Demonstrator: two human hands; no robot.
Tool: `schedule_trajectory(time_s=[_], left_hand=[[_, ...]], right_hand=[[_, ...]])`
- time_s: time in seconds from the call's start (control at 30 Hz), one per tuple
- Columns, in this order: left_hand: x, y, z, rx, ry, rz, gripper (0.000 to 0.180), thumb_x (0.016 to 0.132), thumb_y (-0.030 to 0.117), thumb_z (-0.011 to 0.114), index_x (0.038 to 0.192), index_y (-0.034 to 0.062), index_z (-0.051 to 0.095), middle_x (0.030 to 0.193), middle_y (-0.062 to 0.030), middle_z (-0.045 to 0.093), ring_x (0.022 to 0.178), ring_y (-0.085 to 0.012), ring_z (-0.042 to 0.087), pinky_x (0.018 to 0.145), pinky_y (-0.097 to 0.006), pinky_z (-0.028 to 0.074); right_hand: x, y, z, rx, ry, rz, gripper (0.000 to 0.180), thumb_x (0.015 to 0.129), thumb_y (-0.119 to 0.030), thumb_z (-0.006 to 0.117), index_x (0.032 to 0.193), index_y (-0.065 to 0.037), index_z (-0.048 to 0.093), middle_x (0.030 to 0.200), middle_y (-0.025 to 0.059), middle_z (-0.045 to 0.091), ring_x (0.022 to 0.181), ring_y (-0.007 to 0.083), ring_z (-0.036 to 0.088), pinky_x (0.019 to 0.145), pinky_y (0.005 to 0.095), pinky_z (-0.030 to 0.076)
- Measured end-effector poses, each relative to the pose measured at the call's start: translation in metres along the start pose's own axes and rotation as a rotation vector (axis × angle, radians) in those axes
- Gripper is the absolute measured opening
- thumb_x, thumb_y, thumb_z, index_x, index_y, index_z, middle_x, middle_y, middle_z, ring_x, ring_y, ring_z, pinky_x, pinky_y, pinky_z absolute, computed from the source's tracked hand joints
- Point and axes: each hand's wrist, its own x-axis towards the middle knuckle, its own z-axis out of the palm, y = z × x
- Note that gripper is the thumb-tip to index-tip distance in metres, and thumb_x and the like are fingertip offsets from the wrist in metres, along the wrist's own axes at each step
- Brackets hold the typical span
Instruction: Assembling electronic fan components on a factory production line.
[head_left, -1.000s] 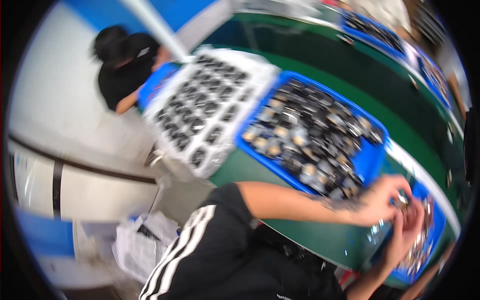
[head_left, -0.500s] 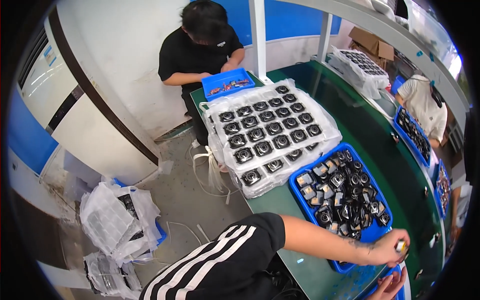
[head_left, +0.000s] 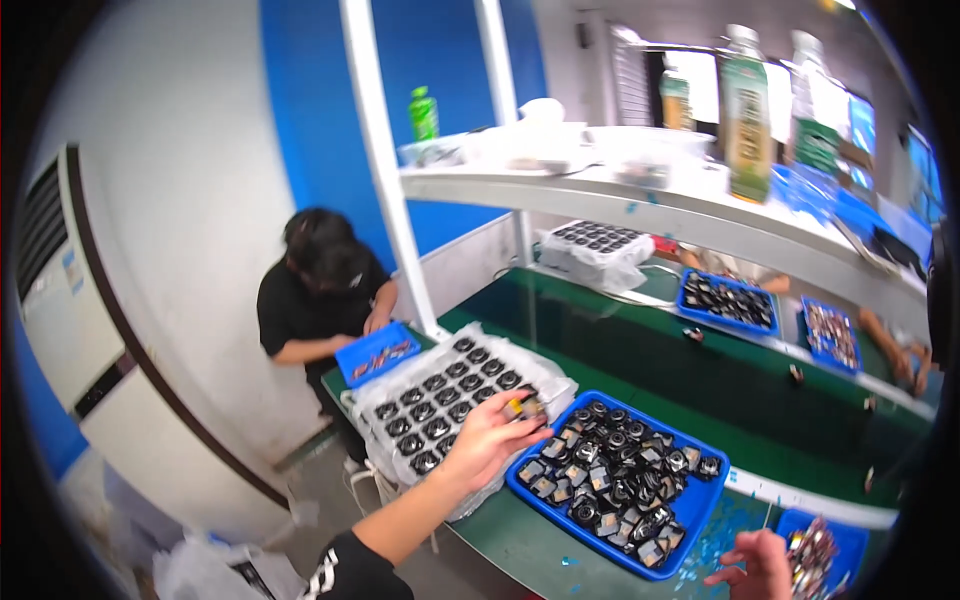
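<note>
My left hand (head_left: 485,440) is raised over the front corner of the stacked white tray (head_left: 458,497). Between thumb and fingers it grips a small black part with a yellow piece (head_left: 525,408), slightly blurred. Rows of round black lens-like units (head_left: 422,411) sit in that tray's pockets. Just right of it lies a blue bin (head_left: 640,565) heaped with loose black camera-like housings (head_left: 590,455). At the lower right my right hand (head_left: 757,567) hovers with bent fingers apart and nothing visible in them, beside a smaller blue bin (head_left: 850,545) of small reddish and metallic parts (head_left: 812,555).
A co-worker in black (head_left: 325,290) bends over a blue tray (head_left: 365,350) at the far left. A white shelf (head_left: 620,195) with bottles (head_left: 748,120) spans above the green table (head_left: 570,320). Across the table stand more filled blue bins (head_left: 725,300) and another person's hands (head_left: 910,365).
The view has swung up and right. My left hand has moved from near the small-parts bin to the white tray, with the black part in it. My right hand stays by that bin.
</note>
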Motion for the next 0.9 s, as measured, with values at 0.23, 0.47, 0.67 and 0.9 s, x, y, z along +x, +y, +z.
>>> schedule_trajectory(time_s=[0.23,0.47,0.67,0.9], left_hand=[[-0.010,-0.010,0.023,0.058,-0.108,-0.128,0.049,0.087,-0.008,0.061,0.133,0.0022,0.046,0.105,-0.0166,0.067,0.098,-0.0313,0.069,0.088,-0.034,0.059],[-0.009,0.001,0.029,0.076,-0.151,-0.089,0.051,0.086,-0.008,0.063,0.132,0.0033,0.043,0.107,-0.0148,0.065,0.098,-0.0300,0.068,0.086,-0.035,0.059],[0.009,-0.004,0.073,0.117,-0.197,-0.195,0.053,0.086,-0.007,0.062,0.134,0.0026,0.041,0.112,-0.0172,0.062,0.099,-0.0314,0.068,0.087,-0.034,0.058],[0.030,0.021,0.072,0.083,-0.108,-0.097,0.047,0.085,-0.007,0.065,0.127,0.0015,0.044,0.111,-0.0154,0.062,0.099,-0.0280,0.066,0.089,-0.033,0.057]], right_hand=[[-0.021,-0.089,0.041,0.062,-0.477,-0.408,0.067,0.101,-0.041,0.048,0.152,-0.005,0.023,0.159,0.0171,0.018,0.141,0.0293,0.034,0.100,0.0539,0.046],[-0.079,-0.028,0.008,0.257,0.303,-0.361,0.056,0.099,-0.041,0.051,0.151,-0.033,0.031,0.158,0.0072,-0.027,0.150,0.0244,0.007,0.105,0.0591,0.039],[-0.074,-0.108,0.020,-0.155,-0.310,-0.491,0.073,0.092,-0.049,0.059,0.152,-0.020,0.030,0.159,0.0214,-0.005,0.145,0.0318,0.023,0.098,0.0513,0.046],[-0.091,0.030,-0.039,-0.018,-0.034,-0.048,0.076,0.091,-0.059,0.055,0.132,0.005,0.050,0.125,0.0191,0.058,0.108,0.0282,0.059,0.095,0.0428,0.048]])
